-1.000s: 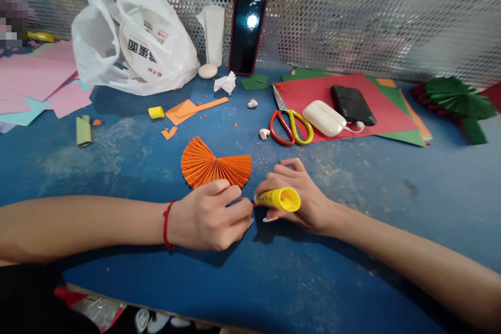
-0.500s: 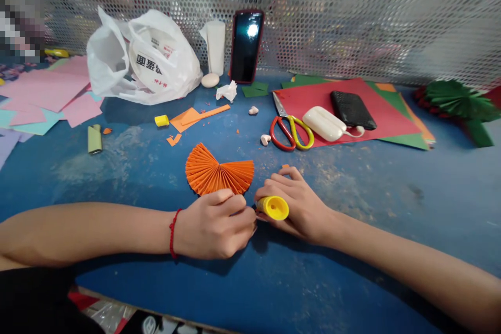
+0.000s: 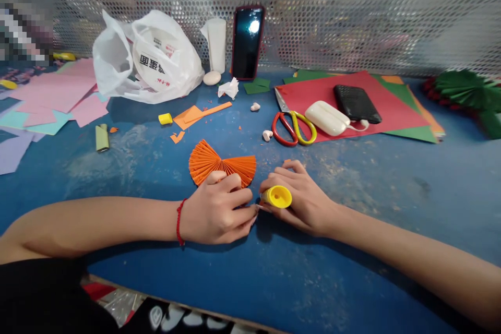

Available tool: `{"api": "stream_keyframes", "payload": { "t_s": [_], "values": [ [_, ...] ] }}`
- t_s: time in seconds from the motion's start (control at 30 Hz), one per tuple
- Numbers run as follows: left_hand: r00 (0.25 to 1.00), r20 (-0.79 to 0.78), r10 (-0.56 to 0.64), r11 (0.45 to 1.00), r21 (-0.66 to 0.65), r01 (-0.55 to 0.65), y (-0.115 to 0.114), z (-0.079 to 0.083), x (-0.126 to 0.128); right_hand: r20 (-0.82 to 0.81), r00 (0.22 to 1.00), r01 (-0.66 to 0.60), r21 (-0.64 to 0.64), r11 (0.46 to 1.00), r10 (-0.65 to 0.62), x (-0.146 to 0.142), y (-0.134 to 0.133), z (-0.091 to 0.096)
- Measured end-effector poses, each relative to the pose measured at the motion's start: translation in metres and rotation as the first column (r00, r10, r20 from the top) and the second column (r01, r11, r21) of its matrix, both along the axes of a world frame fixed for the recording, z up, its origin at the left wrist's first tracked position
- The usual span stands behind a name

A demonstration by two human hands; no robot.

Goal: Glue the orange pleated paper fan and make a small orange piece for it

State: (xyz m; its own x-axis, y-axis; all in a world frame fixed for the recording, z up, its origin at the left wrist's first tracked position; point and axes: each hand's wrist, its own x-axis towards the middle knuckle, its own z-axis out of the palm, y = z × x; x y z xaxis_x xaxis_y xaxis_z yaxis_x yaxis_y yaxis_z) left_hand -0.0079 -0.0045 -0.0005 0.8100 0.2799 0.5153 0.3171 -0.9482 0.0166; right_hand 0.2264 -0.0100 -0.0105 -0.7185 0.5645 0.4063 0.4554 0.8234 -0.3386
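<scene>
In the head view, my right hand (image 3: pixel 297 201) is closed around a yellow glue stick (image 3: pixel 278 197), its hollow round base turned up towards me. The stick's lower end is hidden by my fingers. My left hand (image 3: pixel 219 211), with a red cord bracelet (image 3: pixel 179 222) at the wrist, is curled with the fingertips pinched down near the stick. Whatever it pinches is hidden. Just beyond my left hand lies an orange pleated paper fan (image 3: pixel 211 163), spread in a part circle, its near edge covered by my knuckles. A yellow cap (image 3: pixel 165 119) lies farther back.
Red and yellow-handled scissors (image 3: pixel 293 126) rest partly on red paper (image 3: pixel 324 88), beside a white case (image 3: pixel 327 118) and a black case (image 3: pixel 357 103). A phone (image 3: pixel 248 44) leans on the perforated metal screen. Orange scraps (image 3: pixel 191 116), a lighter (image 3: pixel 102 138) and a plastic bag (image 3: pixel 152 57) lie left.
My left hand has shifted slightly forward and covers more of the fan's near edge. My right hand still grips the glue stick in nearly the same place. The view has tilted a little.
</scene>
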Motion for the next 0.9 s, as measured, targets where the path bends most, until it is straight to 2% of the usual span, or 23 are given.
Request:
{"api": "stream_keyframes", "payload": {
  "t_s": [0.47, 0.7, 0.83, 0.9],
  "values": [
    [0.999, -0.039, 0.007, 1.000, -0.023, -0.008, 0.0010, 0.0013, 0.0001, -0.031, 0.999, 0.023, -0.061, 0.998, -0.025, 0.0021, -0.0011, -0.0008],
    [0.998, -0.067, -0.002, 0.996, 0.084, 0.007, -0.0026, 0.0029, 0.0002, -0.044, 0.998, 0.048, -0.031, 0.998, -0.050, 0.0047, -0.0023, -0.0018],
    [0.998, -0.062, 0.003, 0.996, 0.094, 0.003, -0.0035, 0.0034, 0.0005, -0.088, 0.992, 0.090, -0.016, 0.996, -0.091, 0.0050, -0.0020, -0.0019],
    [0.999, -0.051, 0.002, 0.995, 0.096, 0.002, -0.0032, 0.0031, 0.0004, -0.116, 0.991, 0.066, -0.022, 0.998, -0.068, 0.0046, -0.0017, -0.0004]
  ]
}}
